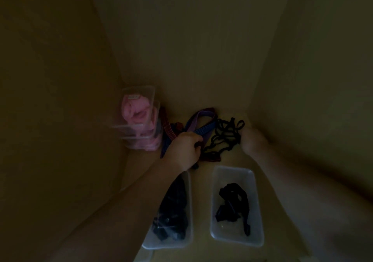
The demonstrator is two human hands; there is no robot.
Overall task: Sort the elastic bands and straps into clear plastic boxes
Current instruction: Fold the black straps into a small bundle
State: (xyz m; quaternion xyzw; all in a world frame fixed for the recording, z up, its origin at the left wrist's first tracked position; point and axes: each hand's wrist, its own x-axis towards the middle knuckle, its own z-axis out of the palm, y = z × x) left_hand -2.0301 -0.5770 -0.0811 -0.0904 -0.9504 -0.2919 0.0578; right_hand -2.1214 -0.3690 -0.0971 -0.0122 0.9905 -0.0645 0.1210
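The pile lies at frame centre. The left hand (184, 150) curls round the straps (203, 128); the right hand (253, 141) meets the black bands (224, 134), grip unclear. All look light, limp and tangle-prone, so they are best pinched by one loop and lifted free toward the boxes (232, 176) below.

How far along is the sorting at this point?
Partly done. The stacked boxes at the back hold pink items, and the near left box and near right box each hold black straps. In hand: the left hand grips the coloured bands, while the right hand is at the black tangle, grip unclear. Left: that loose pile on the surface is unsorted.
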